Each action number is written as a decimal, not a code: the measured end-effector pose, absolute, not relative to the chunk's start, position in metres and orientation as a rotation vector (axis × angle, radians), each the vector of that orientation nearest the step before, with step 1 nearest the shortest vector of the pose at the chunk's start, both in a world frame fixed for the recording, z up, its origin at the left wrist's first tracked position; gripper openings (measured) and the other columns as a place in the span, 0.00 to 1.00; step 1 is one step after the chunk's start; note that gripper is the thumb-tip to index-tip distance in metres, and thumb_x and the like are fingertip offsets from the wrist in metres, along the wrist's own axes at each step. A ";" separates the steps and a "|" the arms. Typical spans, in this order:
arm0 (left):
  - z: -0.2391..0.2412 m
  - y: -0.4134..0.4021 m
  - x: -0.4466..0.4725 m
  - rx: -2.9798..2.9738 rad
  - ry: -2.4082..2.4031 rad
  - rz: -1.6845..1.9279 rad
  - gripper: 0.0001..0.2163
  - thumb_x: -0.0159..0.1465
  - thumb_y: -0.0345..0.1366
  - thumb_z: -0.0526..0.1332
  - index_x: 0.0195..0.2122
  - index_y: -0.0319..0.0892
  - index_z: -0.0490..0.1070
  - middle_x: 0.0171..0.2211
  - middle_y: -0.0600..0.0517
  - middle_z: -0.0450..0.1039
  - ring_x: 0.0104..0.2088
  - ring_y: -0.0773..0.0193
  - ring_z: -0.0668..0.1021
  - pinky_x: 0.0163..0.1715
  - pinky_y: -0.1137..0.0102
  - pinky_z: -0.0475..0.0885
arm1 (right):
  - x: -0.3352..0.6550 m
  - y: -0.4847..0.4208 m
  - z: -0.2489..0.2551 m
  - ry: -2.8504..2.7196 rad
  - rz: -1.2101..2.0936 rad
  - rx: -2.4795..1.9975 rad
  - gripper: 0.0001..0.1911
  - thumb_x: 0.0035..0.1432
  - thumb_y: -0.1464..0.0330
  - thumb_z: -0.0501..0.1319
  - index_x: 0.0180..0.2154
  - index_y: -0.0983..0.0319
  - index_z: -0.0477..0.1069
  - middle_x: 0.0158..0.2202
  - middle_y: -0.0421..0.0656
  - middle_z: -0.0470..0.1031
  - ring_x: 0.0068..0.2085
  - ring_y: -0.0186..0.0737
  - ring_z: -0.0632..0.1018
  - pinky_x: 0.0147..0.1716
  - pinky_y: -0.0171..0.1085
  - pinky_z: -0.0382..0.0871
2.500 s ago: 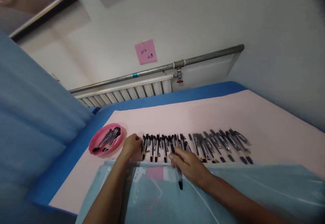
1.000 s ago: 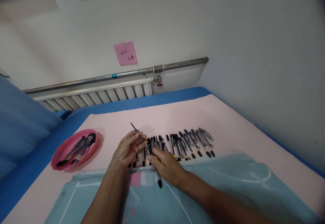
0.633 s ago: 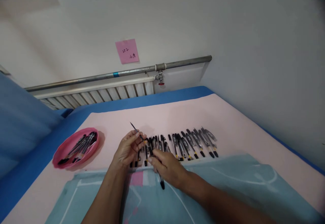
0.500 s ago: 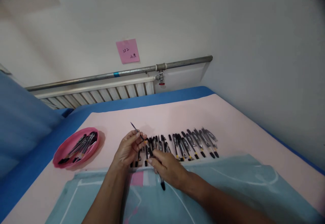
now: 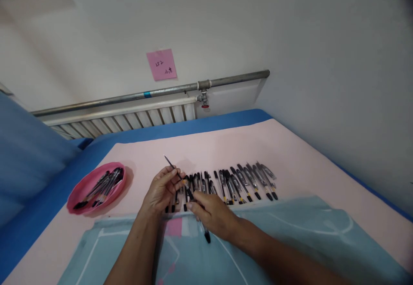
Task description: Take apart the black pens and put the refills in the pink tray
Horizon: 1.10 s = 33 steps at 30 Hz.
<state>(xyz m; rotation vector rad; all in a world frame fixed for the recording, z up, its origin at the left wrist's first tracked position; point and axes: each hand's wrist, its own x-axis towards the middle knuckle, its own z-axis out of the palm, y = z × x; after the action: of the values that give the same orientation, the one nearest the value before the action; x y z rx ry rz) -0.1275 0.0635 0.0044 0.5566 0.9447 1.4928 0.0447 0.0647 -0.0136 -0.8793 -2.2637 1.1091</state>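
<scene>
My left hand (image 5: 160,190) pinches a thin dark pen refill (image 5: 168,161) between thumb and fingers. The refill's pointed tip sticks up to the left. My right hand (image 5: 214,215) is closed around a clear pen barrel (image 5: 202,225) with a black end pointing down toward me. Barrel and refill lie along one slanting line, and the refill's lower part runs toward the barrel's upper end. Whether it is inside there I cannot tell. Just behind my hands, several black and clear pens and pen parts (image 5: 237,184) lie in a row on the pink sheet (image 5: 251,145).
A pink oval bowl (image 5: 71,194) with several pens in it stands at the left. Light blue patterned cloth (image 5: 277,233) covers the near side. Behind the blue edge (image 5: 180,126) are a radiator (image 5: 142,119), a metal pipe (image 5: 119,100) and a wall with a pink note (image 5: 161,64).
Both hands keep nearly the same place and grip. The refill's tip has shifted very slightly to the left; the pens in the row and the bowl have not moved.
</scene>
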 end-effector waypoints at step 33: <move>0.005 0.061 -0.126 0.624 1.095 1.472 0.09 0.47 0.29 0.67 0.27 0.37 0.67 0.24 0.54 0.72 0.28 0.66 0.78 0.25 0.75 0.74 | 0.042 0.062 -0.014 -2.212 1.127 -0.931 0.13 0.55 0.66 0.53 0.21 0.61 0.54 0.18 0.34 0.57 0.22 0.28 0.60 0.21 0.30 0.46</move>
<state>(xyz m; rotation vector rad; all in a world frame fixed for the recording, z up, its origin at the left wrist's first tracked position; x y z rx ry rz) -0.1255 0.0606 0.0055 0.6244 1.0947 1.4719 0.0424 0.0616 -0.0138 -0.9308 -2.2119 1.1269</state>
